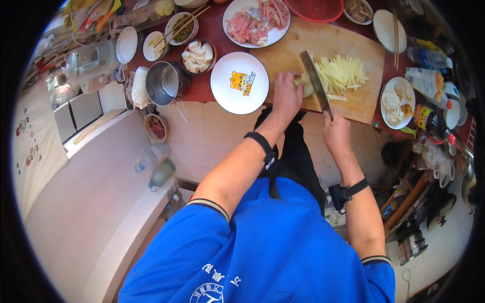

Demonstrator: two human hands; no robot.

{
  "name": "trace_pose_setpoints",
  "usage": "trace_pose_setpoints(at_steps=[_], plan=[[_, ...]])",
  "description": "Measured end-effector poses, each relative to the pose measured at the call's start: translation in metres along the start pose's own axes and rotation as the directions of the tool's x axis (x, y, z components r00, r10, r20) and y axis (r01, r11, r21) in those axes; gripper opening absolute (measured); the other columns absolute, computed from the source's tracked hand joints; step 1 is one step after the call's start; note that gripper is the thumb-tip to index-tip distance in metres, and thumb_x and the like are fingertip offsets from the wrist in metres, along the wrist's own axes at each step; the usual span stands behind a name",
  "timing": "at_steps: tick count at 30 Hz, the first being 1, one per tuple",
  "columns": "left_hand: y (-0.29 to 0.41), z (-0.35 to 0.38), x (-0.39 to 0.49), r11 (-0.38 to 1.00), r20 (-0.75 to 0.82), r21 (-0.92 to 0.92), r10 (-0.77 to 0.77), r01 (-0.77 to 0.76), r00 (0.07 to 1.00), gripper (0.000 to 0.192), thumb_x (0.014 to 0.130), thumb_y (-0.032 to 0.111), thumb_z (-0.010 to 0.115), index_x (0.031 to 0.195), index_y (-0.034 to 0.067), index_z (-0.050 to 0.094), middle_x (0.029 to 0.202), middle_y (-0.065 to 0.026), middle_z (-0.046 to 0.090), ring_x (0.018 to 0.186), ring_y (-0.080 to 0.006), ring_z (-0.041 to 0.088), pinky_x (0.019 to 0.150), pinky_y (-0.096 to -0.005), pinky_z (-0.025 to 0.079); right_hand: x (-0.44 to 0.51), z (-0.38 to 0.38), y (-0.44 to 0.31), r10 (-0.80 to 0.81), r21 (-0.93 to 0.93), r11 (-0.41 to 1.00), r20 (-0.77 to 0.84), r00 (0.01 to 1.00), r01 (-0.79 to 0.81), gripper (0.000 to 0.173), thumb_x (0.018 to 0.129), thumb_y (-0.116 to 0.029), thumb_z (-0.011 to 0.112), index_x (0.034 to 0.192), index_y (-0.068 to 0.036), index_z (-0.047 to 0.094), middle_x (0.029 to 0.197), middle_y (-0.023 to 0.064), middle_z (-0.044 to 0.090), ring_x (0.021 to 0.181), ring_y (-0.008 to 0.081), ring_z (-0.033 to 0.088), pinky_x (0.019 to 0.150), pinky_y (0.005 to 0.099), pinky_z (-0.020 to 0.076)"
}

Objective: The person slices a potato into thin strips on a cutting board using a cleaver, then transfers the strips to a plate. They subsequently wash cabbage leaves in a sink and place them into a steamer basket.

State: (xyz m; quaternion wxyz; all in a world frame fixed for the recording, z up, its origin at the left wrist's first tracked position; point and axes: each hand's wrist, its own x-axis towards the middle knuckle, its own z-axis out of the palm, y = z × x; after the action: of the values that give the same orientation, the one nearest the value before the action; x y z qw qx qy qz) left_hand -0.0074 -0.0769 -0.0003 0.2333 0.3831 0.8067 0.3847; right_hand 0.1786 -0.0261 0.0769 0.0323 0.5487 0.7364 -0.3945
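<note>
On the wooden cutting board [356, 45], my left hand [288, 94] presses with bent fingers on a pale green-yellow vegetable piece [306, 84], whose kind I cannot tell. My right hand [337, 130] grips the handle of a cleaver [316, 81]. The blade stands against the right side of that piece, its far end pointing away from me. Right of the blade lies a heap of thin pale-yellow vegetable strips [341, 74], with a few loose strips nearer the board's front edge. Left of my left hand is a white plate with a cartoon tiger [239, 83], bearing no food.
Behind are a plate of sliced raw meat [278, 36] and a red basin [318, 9]. Left stand a bowl of white cubes [197, 57], a metal pot [162, 84] and a bowl with chopsticks [182, 28]. A plate of pale food pieces [396, 102] and bottles stand right.
</note>
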Motion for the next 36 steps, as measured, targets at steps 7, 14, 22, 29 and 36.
trace_pose_setpoints(at_steps=[7,14,22,29,36], plan=[[0.002,0.0,0.0,1.0,0.002,-0.008,-0.007,0.007,1.0,0.029,0.096,0.006,0.075,0.122,0.001,0.064,0.119,-0.0222,0.062,0.116,-0.044,0.059,0.102,-0.0495,0.048,-0.003,-0.001,-0.002,0.039,-0.016,0.999,-0.008,0.999,-0.039,0.024,0.109,-0.024,0.063,0.113,-0.002,0.072,0.091,0.0314,0.073,0.092,0.0548,0.07,0.08,0.0619,0.0544],[0.003,0.0,-0.001,1.0,-0.001,-0.001,-0.018,0.018,1.0,0.029,0.095,0.005,0.075,0.121,0.001,0.065,0.119,-0.0225,0.062,0.116,-0.0447,0.059,0.102,-0.0497,0.048,-0.002,0.001,-0.004,-0.013,0.029,0.999,-0.042,0.999,0.014,0.023,0.109,-0.023,0.063,0.11,-0.001,0.071,0.091,0.0323,0.072,0.092,0.0558,0.069,0.08,0.0624,0.0535],[0.002,0.001,-0.001,0.999,0.02,-0.033,-0.037,0.038,0.999,0.029,0.094,0.004,0.074,0.12,0.001,0.063,0.119,-0.0227,0.062,0.118,-0.0461,0.056,0.105,-0.0525,0.046,-0.004,0.0,-0.008,-0.042,0.062,0.997,-0.052,0.998,0.046,0.021,0.109,-0.02,0.063,0.112,-0.001,0.071,0.091,0.0327,0.071,0.092,0.0554,0.068,0.079,0.0613,0.0537],[0.002,0.001,-0.002,0.999,0.014,-0.03,-0.022,0.022,1.0,0.029,0.093,0.003,0.075,0.119,0.001,0.063,0.118,-0.0228,0.062,0.119,-0.0458,0.056,0.105,-0.0525,0.046,-0.004,0.001,-0.011,0.037,0.047,0.998,0.004,0.999,-0.037,0.025,0.109,-0.022,0.063,0.121,-0.002,0.072,0.093,0.0317,0.073,0.094,0.0547,0.069,0.081,0.0607,0.0547],[0.003,0.0,-0.001,0.999,0.016,-0.022,-0.035,0.036,0.999,0.03,0.093,0.005,0.076,0.12,0.001,0.064,0.121,-0.0229,0.062,0.119,-0.0463,0.056,0.105,-0.053,0.046,0.001,0.011,-0.002,0.019,0.007,1.0,0.021,1.0,-0.02,0.025,0.109,-0.023,0.062,0.121,-0.003,0.073,0.094,0.0321,0.073,0.096,0.0547,0.07,0.083,0.0615,0.0555]])
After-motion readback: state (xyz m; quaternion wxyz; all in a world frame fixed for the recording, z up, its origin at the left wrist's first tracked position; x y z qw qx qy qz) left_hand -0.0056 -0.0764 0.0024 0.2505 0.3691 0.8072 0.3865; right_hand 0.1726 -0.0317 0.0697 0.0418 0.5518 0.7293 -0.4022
